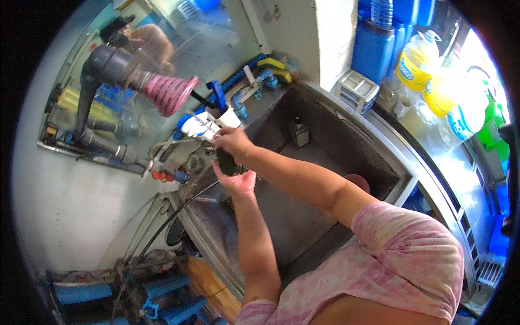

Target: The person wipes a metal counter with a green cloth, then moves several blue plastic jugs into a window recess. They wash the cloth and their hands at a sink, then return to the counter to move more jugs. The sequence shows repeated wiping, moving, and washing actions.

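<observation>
Both hands meet over the left corner of a dark, deep sink (303,203). My left hand (238,182) is palm up, cupped around a dark green thing (226,162) that looks like a scouring pad; its exact kind is unclear. Just above it, my right hand (233,142) has its fingers pinched together by some thin, shiny wire-like lines; what it grips is hidden. Beyond the fingers stand a white cup (226,118) with a blue-handled tool in it and a white container (196,124). A dark, bottle-like thing (299,131) sits at the sink's far side.
A grey pipe with a pink, cloth-wrapped end (169,93) juts out at the left before a mirror. Blue taps (239,107) and yellow sponges (276,70) line the back ledge. Yellow-labelled bottles (414,62) and a white mug (402,106) stand on the right counter.
</observation>
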`<state>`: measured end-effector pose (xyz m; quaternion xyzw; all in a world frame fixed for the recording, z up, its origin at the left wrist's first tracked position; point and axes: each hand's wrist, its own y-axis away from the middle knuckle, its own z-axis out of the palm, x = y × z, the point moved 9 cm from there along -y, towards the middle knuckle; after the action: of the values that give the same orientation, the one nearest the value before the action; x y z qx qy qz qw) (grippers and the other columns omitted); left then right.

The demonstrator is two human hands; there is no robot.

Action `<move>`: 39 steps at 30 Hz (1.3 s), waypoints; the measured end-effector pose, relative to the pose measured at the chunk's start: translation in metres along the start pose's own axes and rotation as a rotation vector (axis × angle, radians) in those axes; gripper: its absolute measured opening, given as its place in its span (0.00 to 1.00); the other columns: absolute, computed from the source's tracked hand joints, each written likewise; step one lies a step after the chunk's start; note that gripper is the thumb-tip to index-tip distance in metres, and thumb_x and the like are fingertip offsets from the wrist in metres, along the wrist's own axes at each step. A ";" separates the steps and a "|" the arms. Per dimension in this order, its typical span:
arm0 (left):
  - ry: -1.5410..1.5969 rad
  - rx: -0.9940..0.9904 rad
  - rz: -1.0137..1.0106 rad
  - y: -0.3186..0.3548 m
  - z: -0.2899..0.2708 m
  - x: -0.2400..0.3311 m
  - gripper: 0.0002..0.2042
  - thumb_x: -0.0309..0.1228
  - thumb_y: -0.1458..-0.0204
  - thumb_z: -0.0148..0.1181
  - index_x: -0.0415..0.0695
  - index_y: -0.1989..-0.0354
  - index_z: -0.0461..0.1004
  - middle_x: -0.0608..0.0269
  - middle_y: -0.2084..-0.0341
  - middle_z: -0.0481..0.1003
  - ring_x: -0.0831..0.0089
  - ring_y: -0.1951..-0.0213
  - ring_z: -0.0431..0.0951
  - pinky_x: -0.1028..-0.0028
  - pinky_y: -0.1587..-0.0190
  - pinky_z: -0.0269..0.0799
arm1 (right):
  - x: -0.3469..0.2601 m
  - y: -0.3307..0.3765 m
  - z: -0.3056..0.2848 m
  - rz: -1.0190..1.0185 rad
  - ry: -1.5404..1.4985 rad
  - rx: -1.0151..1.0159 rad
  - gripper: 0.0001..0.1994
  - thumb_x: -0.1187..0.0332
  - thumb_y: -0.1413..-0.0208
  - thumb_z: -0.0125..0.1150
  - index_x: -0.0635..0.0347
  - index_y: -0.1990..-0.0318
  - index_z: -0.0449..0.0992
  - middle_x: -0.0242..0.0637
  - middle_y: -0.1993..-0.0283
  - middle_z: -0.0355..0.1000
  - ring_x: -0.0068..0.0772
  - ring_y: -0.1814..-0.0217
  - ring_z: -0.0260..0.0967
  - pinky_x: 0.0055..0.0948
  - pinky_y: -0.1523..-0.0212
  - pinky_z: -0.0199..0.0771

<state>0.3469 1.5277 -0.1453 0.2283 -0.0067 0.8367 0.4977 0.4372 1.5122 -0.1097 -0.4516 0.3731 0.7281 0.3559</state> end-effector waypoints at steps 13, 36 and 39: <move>1.077 -0.433 -0.684 -0.003 0.058 -0.011 0.19 0.38 0.38 0.45 0.39 0.45 0.65 0.66 0.60 0.68 0.73 0.56 0.68 0.62 0.46 0.64 | -0.087 0.138 0.009 -1.174 0.419 -0.194 0.05 0.76 0.62 0.56 0.59 0.74 0.75 0.36 0.75 0.70 0.43 0.65 0.72 0.34 0.64 0.71; -2.201 -0.637 -0.703 0.137 -0.152 -0.141 0.14 0.27 0.46 0.47 0.48 0.53 0.75 0.52 0.66 0.78 0.60 0.67 0.78 0.62 0.63 0.73 | 0.246 0.339 -0.007 -1.526 1.682 -1.904 0.09 0.66 0.55 0.59 0.52 0.67 0.83 0.32 0.62 0.78 0.36 0.56 0.75 0.43 0.55 0.74; -2.219 -0.573 -0.847 0.148 -0.182 -0.156 0.15 0.27 0.49 0.50 0.48 0.53 0.75 0.52 0.58 0.77 0.56 0.56 0.77 0.62 0.54 0.72 | 0.259 0.347 -0.017 -1.485 1.673 -1.937 0.10 0.64 0.56 0.59 0.52 0.65 0.82 0.32 0.60 0.77 0.37 0.53 0.73 0.43 0.51 0.71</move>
<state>0.2174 1.3676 -0.3374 0.6847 -0.5370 -0.0724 0.4874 0.0593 1.3823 -0.2773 -0.8695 -0.4660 -0.1226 -0.1083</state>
